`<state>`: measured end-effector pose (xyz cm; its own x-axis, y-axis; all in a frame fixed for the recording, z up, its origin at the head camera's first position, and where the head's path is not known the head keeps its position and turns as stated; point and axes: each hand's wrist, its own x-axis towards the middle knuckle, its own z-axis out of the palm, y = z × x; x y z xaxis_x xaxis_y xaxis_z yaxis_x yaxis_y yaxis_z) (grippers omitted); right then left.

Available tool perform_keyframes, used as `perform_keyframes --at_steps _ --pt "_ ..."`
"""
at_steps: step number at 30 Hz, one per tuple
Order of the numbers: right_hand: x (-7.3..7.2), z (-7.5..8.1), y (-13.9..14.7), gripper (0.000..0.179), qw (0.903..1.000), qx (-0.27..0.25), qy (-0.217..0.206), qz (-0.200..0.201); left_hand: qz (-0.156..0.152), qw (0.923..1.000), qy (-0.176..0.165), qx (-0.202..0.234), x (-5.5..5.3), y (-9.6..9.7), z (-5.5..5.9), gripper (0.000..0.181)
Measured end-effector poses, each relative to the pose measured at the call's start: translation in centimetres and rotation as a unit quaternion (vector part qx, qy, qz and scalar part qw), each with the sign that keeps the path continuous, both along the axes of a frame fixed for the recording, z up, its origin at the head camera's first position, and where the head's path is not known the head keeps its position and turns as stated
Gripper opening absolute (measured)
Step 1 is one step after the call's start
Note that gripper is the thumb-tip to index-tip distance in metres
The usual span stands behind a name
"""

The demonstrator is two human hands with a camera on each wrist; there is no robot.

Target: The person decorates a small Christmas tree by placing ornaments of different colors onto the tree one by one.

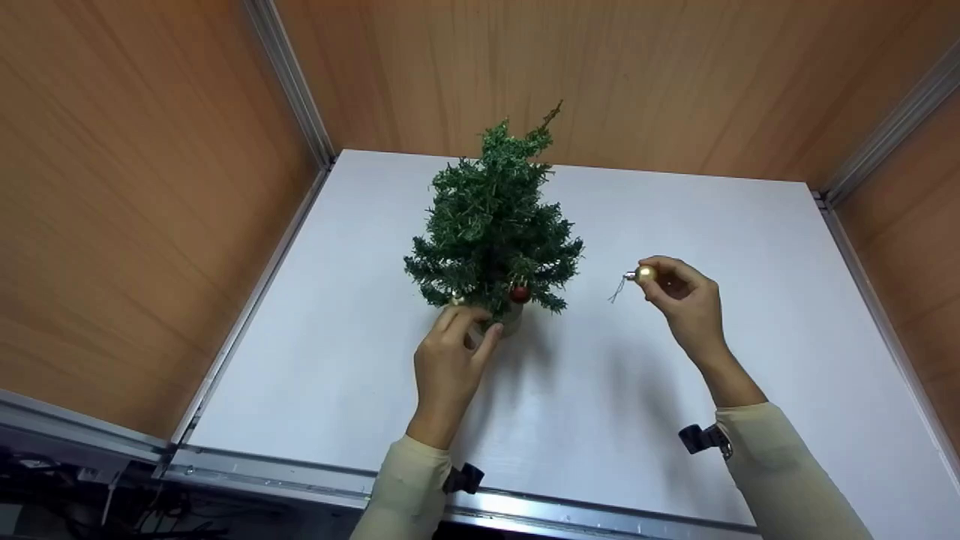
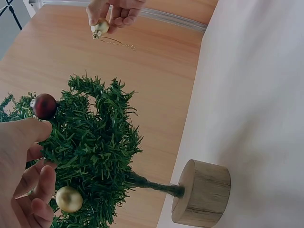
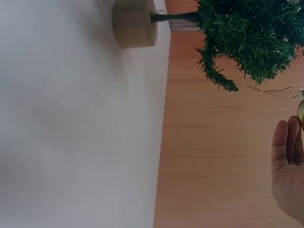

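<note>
A small green artificial Christmas tree (image 1: 495,217) stands upright on a round wooden base (image 2: 204,192). My left hand (image 1: 450,360) is at its lower front branches, thumb and fingers apart and loosely bent around the foliage. A dark red bauble (image 2: 45,106) hangs by the thumb, and a gold bauble (image 2: 69,199) hangs beside the fingers. To the right of the tree, my right hand (image 1: 690,304) pinches another gold bauble (image 1: 646,274) between thumb and fingertips, above the table. Its thin gold hanging loop (image 3: 275,91) dangles toward the tree.
The tree stands on a white tabletop (image 1: 315,352) with wood-grain panels (image 1: 645,82) at the back and sides. Metal rails (image 1: 292,82) frame the corners and the front edge. Dark cables (image 1: 165,502) lie below the table at front left.
</note>
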<state>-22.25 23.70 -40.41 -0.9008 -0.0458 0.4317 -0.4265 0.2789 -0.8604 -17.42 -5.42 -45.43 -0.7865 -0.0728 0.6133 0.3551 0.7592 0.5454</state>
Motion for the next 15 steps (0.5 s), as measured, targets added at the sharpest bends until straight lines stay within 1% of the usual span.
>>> perform_keyframes --at_steps 6,11,15 --pt "0.07 -0.07 -0.04 0.026 1.0 0.004 0.0 -0.002 0.009 0.9999 0.0 -0.006 -0.03 -0.05 0.09 0.016" --pt "0.1 -0.05 -0.08 0.025 1.0 -0.004 0.002 0.0 0.011 0.9999 0.009 -0.004 -0.03 -0.17 0.26 0.008" --pt "0.11 -0.01 -0.17 0.024 1.0 -0.009 0.003 0.003 0.014 0.9998 0.009 -0.009 0.0 -0.36 0.31 0.005"
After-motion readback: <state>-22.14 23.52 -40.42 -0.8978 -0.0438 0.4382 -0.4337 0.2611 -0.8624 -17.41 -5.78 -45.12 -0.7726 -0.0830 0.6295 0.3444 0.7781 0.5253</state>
